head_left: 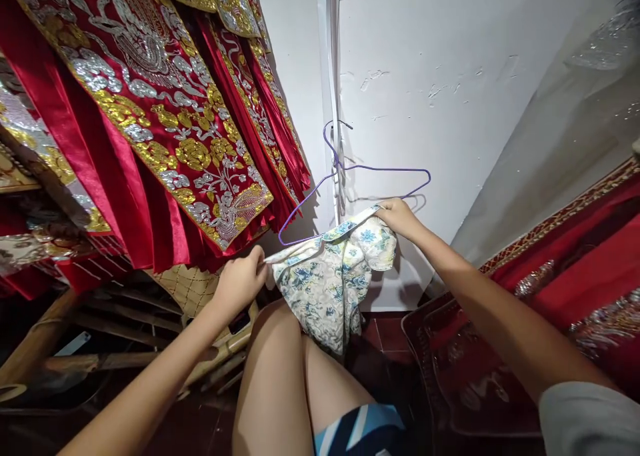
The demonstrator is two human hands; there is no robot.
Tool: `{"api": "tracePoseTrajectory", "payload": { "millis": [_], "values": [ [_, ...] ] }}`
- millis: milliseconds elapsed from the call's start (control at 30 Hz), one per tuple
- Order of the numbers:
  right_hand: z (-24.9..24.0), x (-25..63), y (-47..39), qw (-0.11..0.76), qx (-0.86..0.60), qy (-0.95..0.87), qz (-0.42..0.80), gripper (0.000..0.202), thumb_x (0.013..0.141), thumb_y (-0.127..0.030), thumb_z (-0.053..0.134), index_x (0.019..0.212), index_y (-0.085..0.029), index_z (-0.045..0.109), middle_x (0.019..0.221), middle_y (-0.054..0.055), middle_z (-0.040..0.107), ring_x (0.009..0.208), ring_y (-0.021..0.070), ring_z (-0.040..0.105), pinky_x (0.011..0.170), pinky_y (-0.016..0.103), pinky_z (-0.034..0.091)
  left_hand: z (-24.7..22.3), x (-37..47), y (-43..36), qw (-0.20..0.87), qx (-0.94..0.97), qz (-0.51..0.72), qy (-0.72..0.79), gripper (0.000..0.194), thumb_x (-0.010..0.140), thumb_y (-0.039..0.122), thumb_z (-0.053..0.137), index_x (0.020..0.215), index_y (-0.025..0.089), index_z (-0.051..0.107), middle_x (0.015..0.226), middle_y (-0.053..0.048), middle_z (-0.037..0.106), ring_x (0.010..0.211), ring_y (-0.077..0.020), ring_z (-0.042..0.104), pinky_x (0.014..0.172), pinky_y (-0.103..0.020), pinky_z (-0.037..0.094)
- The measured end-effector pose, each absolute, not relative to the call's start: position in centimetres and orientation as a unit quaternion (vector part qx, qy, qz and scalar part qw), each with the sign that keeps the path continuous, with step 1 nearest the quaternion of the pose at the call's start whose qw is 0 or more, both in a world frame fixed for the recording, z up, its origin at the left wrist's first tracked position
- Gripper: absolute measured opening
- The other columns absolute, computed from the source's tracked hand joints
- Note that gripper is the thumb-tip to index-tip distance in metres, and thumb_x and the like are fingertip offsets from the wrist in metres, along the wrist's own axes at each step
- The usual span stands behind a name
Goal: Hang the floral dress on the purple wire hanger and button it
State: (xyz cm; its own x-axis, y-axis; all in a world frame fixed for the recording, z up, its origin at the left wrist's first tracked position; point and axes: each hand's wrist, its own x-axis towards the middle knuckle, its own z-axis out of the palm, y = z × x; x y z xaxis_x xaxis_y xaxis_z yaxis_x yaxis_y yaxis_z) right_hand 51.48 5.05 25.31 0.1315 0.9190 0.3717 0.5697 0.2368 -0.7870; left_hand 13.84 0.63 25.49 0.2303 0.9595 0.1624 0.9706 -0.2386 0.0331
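Observation:
A white garment with a blue and yellow flower print [325,286], seemingly a short-sleeved shirt, hangs above my knees. A purple wire hanger [385,169] is behind its upper edge, and the cloth hides much of the hanger's lower bar. My left hand [243,276] pinches the garment's left end between thumb and fingers. At the other end, my right hand [397,217] grips the upper edge beside what looks like a sleeve. Between the two hands the edge is stretched out, sloping up to the right. The hanger's hook stands up in front of a white strip on the wall.
Red costumes with gold and silver sequins [193,153] hang at upper left. Below them is a bamboo frame [95,363]. A white wall [400,109] stands ahead, with red fabric [595,269] on the right. Dark red tiles [393,336] cover the floor.

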Motion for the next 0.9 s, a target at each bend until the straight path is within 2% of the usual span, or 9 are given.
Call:
{"api": "tracePoseTrajectory", "payload": {
  "millis": [167,333,467,533,600,667,767,833,900],
  "values": [
    [26.4,52.2,3.3,0.458,-0.592,-0.63,0.208,0.026,0.07,-0.035,0.054,0.051,-0.019,0.046,0.05,-0.004,0.038,0.053,0.0103,0.035,0.052,0.025,0.024,26.8,14.8,1.2,-0.069,-0.804,-0.249,-0.535,0.026,0.099,0.038,0.035,0.091,0.022,0.055,0.079,-0.004,0.067,0.075,-0.0219,0.063,0.07,-0.028,0.041],
    [25.6,50.9,2.0,0.448,-0.572,-0.636,0.26,0.02,0.07,-0.033,0.051,0.057,-0.019,0.051,0.051,-0.003,0.044,0.05,0.0111,0.038,0.05,0.025,0.026,26.8,16.6,2.8,-0.264,-0.732,-0.451,-0.438,0.026,0.094,0.041,0.047,0.085,0.019,0.057,0.105,-0.009,0.072,0.114,-0.0258,0.063,0.087,-0.03,0.048],
    [25.6,49.9,0.8,0.47,-0.559,-0.624,0.279,0.017,0.07,-0.031,0.051,0.057,-0.019,0.051,0.05,-0.004,0.043,0.048,0.0103,0.037,0.048,0.024,0.024,29.3,16.4,5.5,-0.315,-0.626,-0.562,-0.44,0.022,0.095,0.037,0.05,0.09,0.017,0.057,0.115,-0.01,0.068,0.096,-0.023,0.068,0.079,-0.035,0.052],
    [25.8,49.7,0.3,0.476,-0.549,-0.622,0.292,0.017,0.07,-0.03,0.051,0.057,-0.019,0.05,0.051,-0.003,0.044,0.049,0.0107,0.038,0.048,0.024,0.025,31.1,16.0,6.0,-0.328,-0.612,-0.558,-0.455,0.021,0.097,0.037,0.05,0.09,0.018,0.056,0.116,-0.01,0.067,0.088,-0.0199,0.069,0.074,-0.035,0.053],
    [25.9,49.6,-0.1,0.472,-0.543,-0.623,0.306,0.017,0.07,-0.029,0.052,0.056,-0.02,0.049,0.053,-0.003,0.047,0.05,0.0115,0.041,0.049,0.024,0.027,32.2,15.9,5.7,-0.367,-0.638,-0.481,-0.476,0.025,0.094,0.044,0.057,0.092,0.019,0.057,0.111,-0.011,0.068,0.083,-0.0198,0.069,0.069,-0.034,0.054],
    [25.8,49.4,-0.3,0.463,-0.545,-0.627,0.309,0.017,0.07,-0.029,0.053,0.057,-0.02,0.048,0.052,-0.003,0.047,0.05,0.012,0.041,0.049,0.025,0.027,31.9,16.1,4.6,-0.408,-0.662,-0.39,-0.493,0.039,0.086,0.054,0.066,0.1,0.018,0.058,0.106,-0.012,0.069,0.078,-0.0209,0.069,0.064,-0.034,0.054],
    [25.7,48.9,-0.5,0.453,-0.551,-0.633,0.3,0.016,0.072,-0.029,0.052,0.058,-0.02,0.05,0.051,-0.003,0.046,0.049,0.0119,0.039,0.048,0.025,0.026,28.4,16.8,2.3,-0.402,-0.664,-0.368,-0.512,0.063,0.074,0.058,0.076,0.115,0.017,0.05,0.104,-0.01,0.066,0.079,-0.0198,0.067,0.065,-0.032,0.055],
    [25.7,48.6,-0.6,0.445,-0.561,-0.635,0.29,0.016,0.073,-0.029,0.051,0.059,-0.02,0.051,0.051,-0.003,0.044,0.048,0.0118,0.038,0.049,0.026,0.025,24.5,17.6,0.4,-0.407,-0.607,-0.426,-0.533,0.062,0.078,0.06,0.071,0.116,0.021,0.04,0.102,-0.006,0.061,0.08,-0.0179,0.066,0.067,-0.033,0.055],
    [25.7,48.4,-0.5,0.438,-0.575,-0.637,0.268,0.016,0.073,-0.028,0.05,0.059,-0.02,0.05,0.051,-0.004,0.042,0.049,0.0117,0.037,0.049,0.027,0.025,20.3,18.6,-1.7,-0.497,-0.507,-0.448,-0.543,0.054,0.083,0.067,0.059,0.105,0.023,0.037,0.096,-0.003,0.057,0.073,-0.0172,0.066,0.068,-0.037,0.055]
  ]
}}
